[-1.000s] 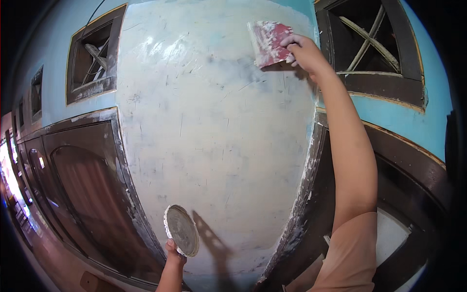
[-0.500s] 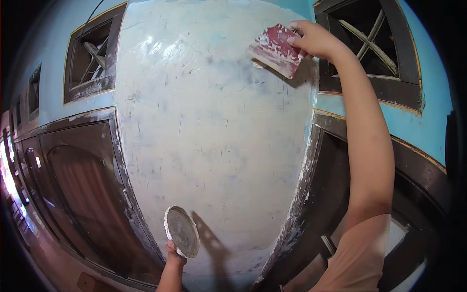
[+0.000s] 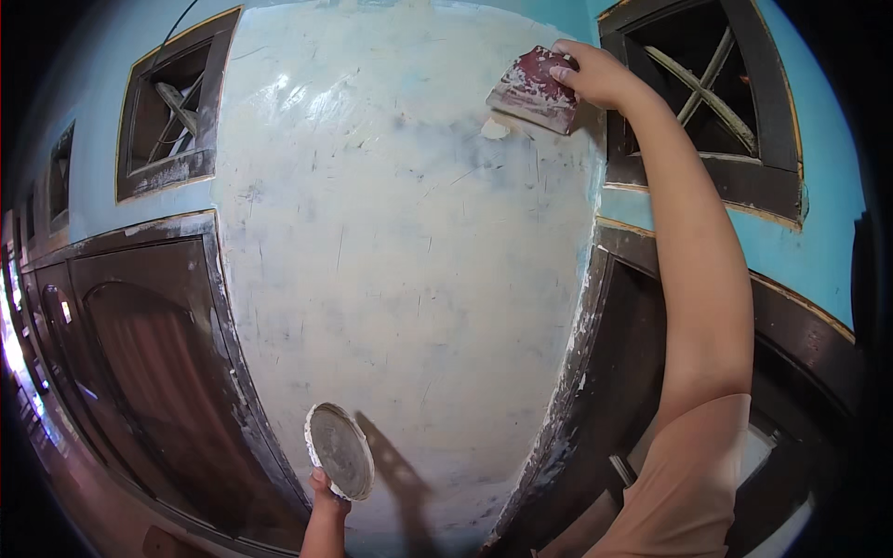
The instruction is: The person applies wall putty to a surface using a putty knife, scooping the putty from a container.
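Observation:
My right hand, raised high with the arm stretched out, is closed on a dark red putty spreader smeared with whitish filler. The spreader's wide lower edge is at the wall, tilted. Just below its left part, a small cream blob of putty sticks to the surface. The wall panel is pale and patchy, with grey marks and thin scratches. Low down, my left hand grips a round grey lid by its lower edge. Dried white filler crusts the lid's rim; it stands apart from the wall and casts a shadow.
Dark wooden doors flank the panel, a left door and a right door frame with white smears. Above them are a left vent opening and a right vent opening with crossed slats. Blue painted wall surrounds these.
The spreader has shifted slightly right and up and turned a little, showing more of the putty blob beneath it. The lid appears slightly lower and farther left as the view shifts.

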Available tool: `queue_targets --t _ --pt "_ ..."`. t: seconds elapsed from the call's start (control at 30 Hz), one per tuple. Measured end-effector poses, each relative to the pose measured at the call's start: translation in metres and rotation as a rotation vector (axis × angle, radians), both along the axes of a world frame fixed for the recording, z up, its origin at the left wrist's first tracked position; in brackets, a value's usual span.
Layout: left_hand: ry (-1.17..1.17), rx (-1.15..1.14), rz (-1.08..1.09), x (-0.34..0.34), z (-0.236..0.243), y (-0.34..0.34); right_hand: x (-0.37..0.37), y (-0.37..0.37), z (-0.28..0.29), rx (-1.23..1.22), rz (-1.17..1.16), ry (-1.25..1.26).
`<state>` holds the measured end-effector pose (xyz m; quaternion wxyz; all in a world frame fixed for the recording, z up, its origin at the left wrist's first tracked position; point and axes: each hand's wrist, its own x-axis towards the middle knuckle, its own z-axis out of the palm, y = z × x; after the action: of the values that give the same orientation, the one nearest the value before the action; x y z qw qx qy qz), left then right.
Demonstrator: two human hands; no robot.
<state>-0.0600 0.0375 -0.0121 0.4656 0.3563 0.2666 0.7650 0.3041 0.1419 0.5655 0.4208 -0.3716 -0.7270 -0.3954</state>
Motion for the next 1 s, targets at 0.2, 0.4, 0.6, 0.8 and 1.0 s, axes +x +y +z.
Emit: queue_targets --t 0.2,0.4,0.6,0.8,1.0 --pt "-0.042 -0.023 -0.029 -0.005 -0.010 0.003 -0.026 0.001 -0.013 -0.108 -0.033 -0.078" --pt "0.001 -0.035 0.032 0.012 0.034 -0.020 -0.026 -0.005 -0.005 0.096 -0.012 -0.053" --pt "0.018 0.015 -0.030 0.005 0.012 -0.012 -0.020 0.001 -0.001 0.003 -0.112 -0.062" --pt "-0.140 0.021 -0.091 -0.015 -0.024 0.005 -0.037 -0.015 -0.001 -0.147 -0.010 -0.055" --pt "-0.144 0.160 -0.066 0.011 0.012 -0.006 -0.019 -0.003 0.005 0.061 -0.151 -0.042"
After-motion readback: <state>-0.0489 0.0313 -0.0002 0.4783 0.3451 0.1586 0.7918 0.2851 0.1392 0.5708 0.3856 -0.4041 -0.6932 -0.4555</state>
